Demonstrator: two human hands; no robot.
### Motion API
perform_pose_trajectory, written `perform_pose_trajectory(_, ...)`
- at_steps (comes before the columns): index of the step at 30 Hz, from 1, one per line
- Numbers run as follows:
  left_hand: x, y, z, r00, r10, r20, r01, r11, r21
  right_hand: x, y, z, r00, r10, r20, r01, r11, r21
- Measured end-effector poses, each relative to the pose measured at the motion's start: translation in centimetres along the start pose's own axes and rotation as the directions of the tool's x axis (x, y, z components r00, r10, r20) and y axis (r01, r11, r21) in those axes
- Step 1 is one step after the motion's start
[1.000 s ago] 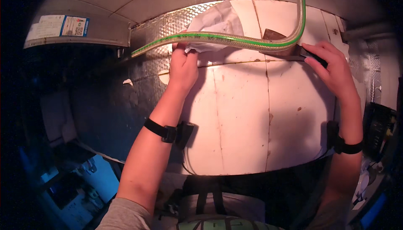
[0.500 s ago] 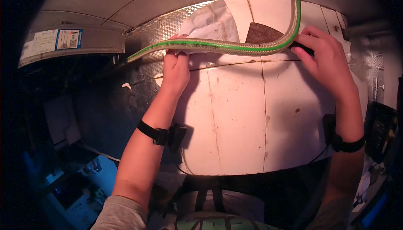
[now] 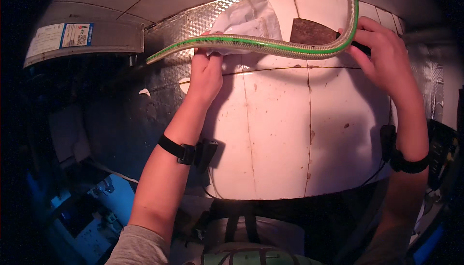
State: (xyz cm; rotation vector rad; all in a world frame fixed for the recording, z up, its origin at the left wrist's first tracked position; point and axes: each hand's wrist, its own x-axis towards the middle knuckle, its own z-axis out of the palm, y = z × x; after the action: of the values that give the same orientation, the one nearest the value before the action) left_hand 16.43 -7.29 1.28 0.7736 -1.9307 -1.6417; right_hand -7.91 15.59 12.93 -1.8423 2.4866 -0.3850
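A clear braided hose with a green stripe (image 3: 290, 50) arches across the view above the white counter and hides parts of both hands. My left hand (image 3: 207, 74) is closed at the lower left edge of a crumpled, thin white sheet (image 3: 253, 23); its fingertips are behind the hose. I cannot tell whether the sheet is cloth or plastic. My right hand (image 3: 384, 55) grips the dark handle of a tool with a broad, rusty brown blade (image 3: 311, 30). The blade points left, toward the sheet. Whether it is a knife or a scraper cannot be made out.
The tiled white counter (image 3: 278, 120) has stains and a curved front edge near my body. Patterned metal sheeting (image 3: 193, 28) lines the far left. A metal box with labels (image 3: 87, 42) juts in at the left. Dark gear (image 3: 441, 154) stands beyond my right forearm.
The view has shifted slightly. My right hand and the broad-bladed tool sit a little farther right and away, and more of the blade shows. My left hand stays at the white sheet.
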Motion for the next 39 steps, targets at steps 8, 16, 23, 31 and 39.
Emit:
perform_pose_trajectory(8,0.2,-0.8,0.0,1.0,-0.011,-0.014,0.01,1.0,-0.017,0.3,-0.7,-0.2,1.0,0.009,-0.013,-0.009,1.0,0.0)
perform_pose_trajectory(16,0.2,-1.0,-0.4,1.0,-0.026,-0.011,0.026,1.0,0.017,0.1,-0.5,0.2,1.0,0.016,0.003,-0.016,1.0,-0.019)
perform_pose_trajectory(23,0.1,-0.5,0.1,1.0,-0.024,-0.02,0.023,1.0,-0.013,0.0,-0.3,0.7,0.997,-0.026,-0.077,0.025,1.0,-0.014)
perform_pose_trajectory(31,0.0,-0.2,0.2,1.0,-0.007,-0.029,0.006,1.0,-0.027,0.2,-0.6,0.1,0.999,0.009,-0.039,-0.01,1.0,-0.018)
perform_pose_trajectory(39,-0.1,0.2,0.1,1.0,0.005,-0.021,-0.005,1.0,-0.009,0.6,-0.8,-0.2,0.999,0.0,-0.035,-0.002,0.999,-0.048)
